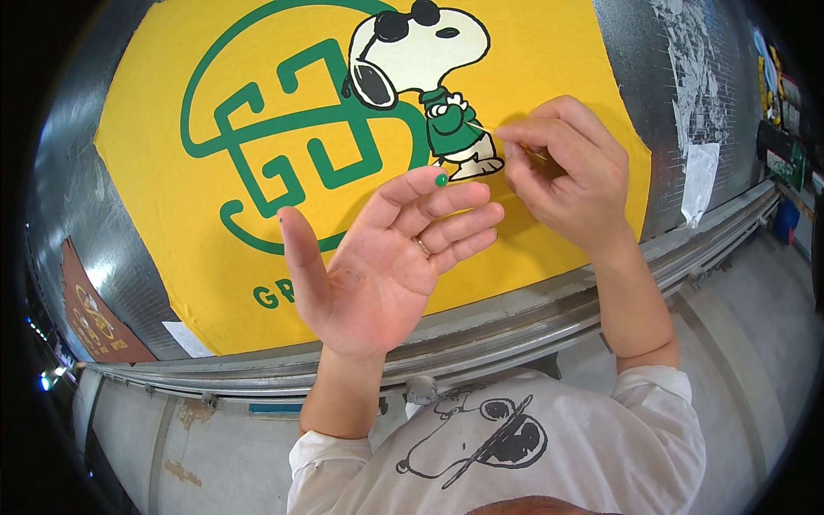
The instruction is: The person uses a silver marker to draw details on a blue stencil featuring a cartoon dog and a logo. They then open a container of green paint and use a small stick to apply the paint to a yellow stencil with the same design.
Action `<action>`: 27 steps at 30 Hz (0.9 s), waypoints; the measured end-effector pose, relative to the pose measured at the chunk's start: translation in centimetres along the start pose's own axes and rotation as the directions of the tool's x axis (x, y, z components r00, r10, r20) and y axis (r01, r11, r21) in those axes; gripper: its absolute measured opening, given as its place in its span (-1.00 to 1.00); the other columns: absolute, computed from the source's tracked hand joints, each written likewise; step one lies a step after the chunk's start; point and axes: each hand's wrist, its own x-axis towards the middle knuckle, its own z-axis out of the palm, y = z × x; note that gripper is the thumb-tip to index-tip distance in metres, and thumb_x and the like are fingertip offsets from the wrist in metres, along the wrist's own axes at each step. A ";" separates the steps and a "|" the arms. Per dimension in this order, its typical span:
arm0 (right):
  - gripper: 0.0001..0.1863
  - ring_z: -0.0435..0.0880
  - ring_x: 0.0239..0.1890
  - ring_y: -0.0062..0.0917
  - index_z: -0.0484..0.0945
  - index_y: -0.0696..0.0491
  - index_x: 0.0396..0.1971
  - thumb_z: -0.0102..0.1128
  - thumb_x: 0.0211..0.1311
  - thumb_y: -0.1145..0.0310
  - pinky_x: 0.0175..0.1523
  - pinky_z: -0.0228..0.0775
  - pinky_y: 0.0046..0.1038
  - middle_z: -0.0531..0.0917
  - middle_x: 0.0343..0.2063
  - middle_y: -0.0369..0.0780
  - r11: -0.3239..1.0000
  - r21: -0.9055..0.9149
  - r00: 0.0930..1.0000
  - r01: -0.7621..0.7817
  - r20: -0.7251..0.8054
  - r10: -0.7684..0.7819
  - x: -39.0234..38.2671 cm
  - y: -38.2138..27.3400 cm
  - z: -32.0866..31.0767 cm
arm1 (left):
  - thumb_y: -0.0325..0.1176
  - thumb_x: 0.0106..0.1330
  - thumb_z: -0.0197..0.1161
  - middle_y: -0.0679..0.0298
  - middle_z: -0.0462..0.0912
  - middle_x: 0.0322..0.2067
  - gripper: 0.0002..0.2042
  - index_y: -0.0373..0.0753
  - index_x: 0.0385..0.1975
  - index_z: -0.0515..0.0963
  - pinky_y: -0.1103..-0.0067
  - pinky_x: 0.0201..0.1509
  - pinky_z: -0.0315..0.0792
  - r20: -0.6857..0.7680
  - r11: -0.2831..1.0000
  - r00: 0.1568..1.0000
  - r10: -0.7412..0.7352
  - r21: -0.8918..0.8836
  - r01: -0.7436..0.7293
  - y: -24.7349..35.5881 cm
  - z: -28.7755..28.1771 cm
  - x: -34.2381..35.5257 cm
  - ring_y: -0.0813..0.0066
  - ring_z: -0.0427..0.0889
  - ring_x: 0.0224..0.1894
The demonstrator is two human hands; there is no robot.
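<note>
My left hand (378,275) is held palm up over the lower part of a yellow fabric panel (154,112), its fingers stretched out. A drop of green paint (441,180) sits on its index fingertip, and a small green speck shows on the thumb tip. My right hand (571,172) pinches a thin toothpick-like stick (481,129) between thumb and index finger. The stick points left, over the green sweater of a printed white cartoon dog (438,56). Whether its tip touches the print, I cannot tell. Large green line lettering (249,137) lies left of the dog.
The panel lies on a dark, shiny table (69,172) with a metal rail (463,360) along its near edge. At the left is a brown printed piece (94,309). White tape (701,184) hangs at the right. Scraped white residue (687,69) marks the table's right side.
</note>
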 end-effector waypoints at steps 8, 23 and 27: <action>-0.78 0.58 -0.53 -0.48 0.66 0.11 -0.40 0.39 -0.11 0.69 -0.47 0.39 -0.49 0.55 -0.52 -0.25 1.000 0.017 1.000 -0.012 0.005 0.012 0.0 0.0 0.0 | 0.53 0.38 -0.27 -0.35 0.22 0.39 0.03 -0.41 0.46 0.12 -0.09 0.53 0.01 -0.003 1.000 1.000 0.000 -0.001 0.000 0.1 0.1 0.0 -0.45 0.16 0.44; -0.78 0.57 -0.53 -0.49 0.66 0.12 -0.40 0.39 -0.09 0.69 -0.47 0.39 -0.50 0.54 -0.51 -0.25 1.000 0.006 1.000 -0.010 0.000 0.010 0.0 0.0 0.0 | 0.53 0.38 -0.28 -0.35 0.21 0.39 0.03 -0.41 0.47 0.11 -0.09 0.53 0.00 -0.005 1.000 1.000 0.000 -0.001 0.000 0.1 0.0 0.0 -0.45 0.15 0.45; -0.78 0.57 -0.53 -0.49 0.66 0.12 -0.40 0.39 -0.09 0.69 -0.47 0.39 -0.50 0.54 -0.51 -0.25 1.000 0.006 1.000 -0.019 -0.006 0.019 0.0 -0.1 0.0 | 0.53 0.38 -0.28 -0.35 0.21 0.39 0.03 -0.42 0.47 0.12 -0.09 0.53 0.00 -0.003 1.000 1.000 0.002 -0.001 -0.002 0.1 0.0 0.0 -0.46 0.15 0.45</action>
